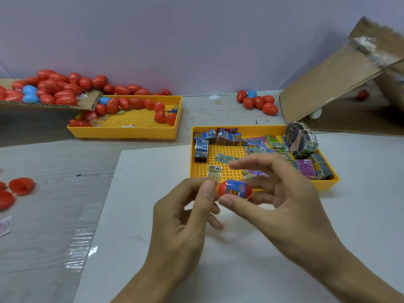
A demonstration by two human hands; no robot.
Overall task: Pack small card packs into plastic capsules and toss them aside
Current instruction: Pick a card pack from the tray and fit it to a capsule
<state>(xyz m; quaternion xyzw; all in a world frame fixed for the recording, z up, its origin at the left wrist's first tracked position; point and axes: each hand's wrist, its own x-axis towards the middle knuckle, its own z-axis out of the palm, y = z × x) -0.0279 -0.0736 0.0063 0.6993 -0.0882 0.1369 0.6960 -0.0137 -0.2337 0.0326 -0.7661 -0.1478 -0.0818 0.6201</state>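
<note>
Red plastic fills the middle of the head view: a capsule (235,189) with a blue card pack (237,187) showing in it is held over a white sheet (153,215) on the grey wood-grain desk (43,204). The left hand (183,217) pinches the capsule's left end, thumb and forefinger curled onto it. The right hand (290,193) holds its right end, thumb underneath and fingers curled behind, the forefinger stretched out above; both grips are clamped on the capsule.

Open sheet lies near and to the right of the hands, and bare desk runs off to the left, where loose red capsule halves (20,185) sit at the left edge beside a small wrapper (5,225).

Just beyond the hands, a yellow pegged tray (218,171) holds card packs (202,147): blue ones along its left and far sides, green and pink ones scattered across the middle, and banded bundles (302,138) stacked at its right end. Its near edge lies directly behind the capsule.

Farther left, a second yellow tray (124,132) carries red capsules (135,102), one blue, and small coloured bits. A cardboard flap (87,101) heaped with more red and blue capsules (50,86) overhangs its far left corner.

A small cluster of capsules (258,101) rests on the desk far right of centre, next to a tilted cardboard box (328,84) against the pale wall (196,40).
</note>
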